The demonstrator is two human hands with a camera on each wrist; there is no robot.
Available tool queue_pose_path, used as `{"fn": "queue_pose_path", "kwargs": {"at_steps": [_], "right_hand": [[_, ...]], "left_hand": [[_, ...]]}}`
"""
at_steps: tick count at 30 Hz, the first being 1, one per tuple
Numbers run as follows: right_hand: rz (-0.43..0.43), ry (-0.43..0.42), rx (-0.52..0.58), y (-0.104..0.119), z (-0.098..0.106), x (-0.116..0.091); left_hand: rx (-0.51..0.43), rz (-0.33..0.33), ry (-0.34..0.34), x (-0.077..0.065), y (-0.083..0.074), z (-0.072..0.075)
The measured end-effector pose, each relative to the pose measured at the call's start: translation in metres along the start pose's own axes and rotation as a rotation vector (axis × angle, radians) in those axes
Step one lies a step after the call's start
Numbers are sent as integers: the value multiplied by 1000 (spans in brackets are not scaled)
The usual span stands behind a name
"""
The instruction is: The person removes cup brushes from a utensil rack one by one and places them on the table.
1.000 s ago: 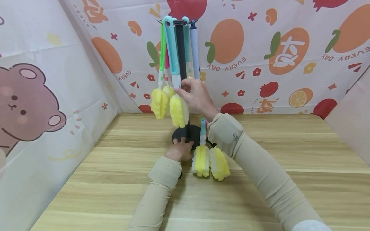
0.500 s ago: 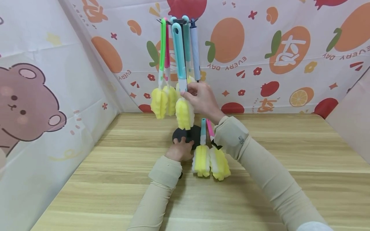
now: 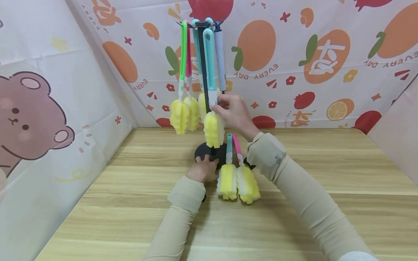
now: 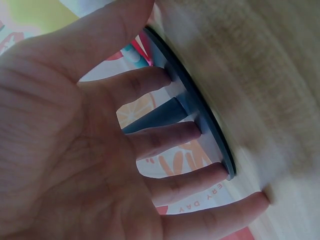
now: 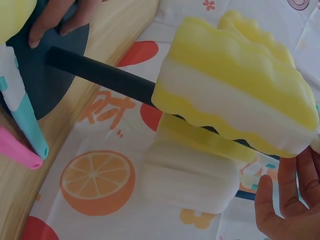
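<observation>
Sponge [image 3: 212,132] in yellow and white forms the lower end of the teal brush [image 3: 211,81] that the right hand [image 3: 236,113] pinches between thumb and fingers at the white collar [image 3: 213,97], just above the foam. The brush is nearly upright before the stand's post [image 3: 202,54], its loop just below the hook ring [image 3: 202,24]; whether it touches a hook I cannot tell. It should be light, with a stiff, smooth handle that could twist in so slight a grip, while the head ought to squash and spring back, so the collar or teal shaft offers a surer hold than the foam and leaves the loop free. At ten and one o'clock from it hang a green brush [image 3: 183,69] and a pale blue brush [image 3: 220,59]. At six o'clock the left hand [image 3: 205,170] has its fingers straight and spread, gripping nothing, fingertips on the round base [image 3: 201,151]; one fingertip reaches the counter [image 3: 107,203]. Two more brushes, a short teal one [image 3: 227,181] and a pink one [image 3: 248,185], lie at five o'clock.
</observation>
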State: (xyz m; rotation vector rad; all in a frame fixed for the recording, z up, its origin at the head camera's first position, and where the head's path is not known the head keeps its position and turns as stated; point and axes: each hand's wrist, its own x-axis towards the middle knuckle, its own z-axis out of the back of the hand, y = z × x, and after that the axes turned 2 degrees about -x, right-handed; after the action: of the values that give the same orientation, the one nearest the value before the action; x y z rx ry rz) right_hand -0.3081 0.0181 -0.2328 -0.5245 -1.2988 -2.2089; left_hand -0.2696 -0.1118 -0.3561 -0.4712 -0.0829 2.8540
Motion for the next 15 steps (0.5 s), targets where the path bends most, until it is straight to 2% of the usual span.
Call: {"fn": "queue_pose_path", "kwargs": {"at_steps": [15], "right_hand": [[-12,-5,10,-5,11,-4]], "left_hand": [[-2,-3,-17,0,1,0]]}}
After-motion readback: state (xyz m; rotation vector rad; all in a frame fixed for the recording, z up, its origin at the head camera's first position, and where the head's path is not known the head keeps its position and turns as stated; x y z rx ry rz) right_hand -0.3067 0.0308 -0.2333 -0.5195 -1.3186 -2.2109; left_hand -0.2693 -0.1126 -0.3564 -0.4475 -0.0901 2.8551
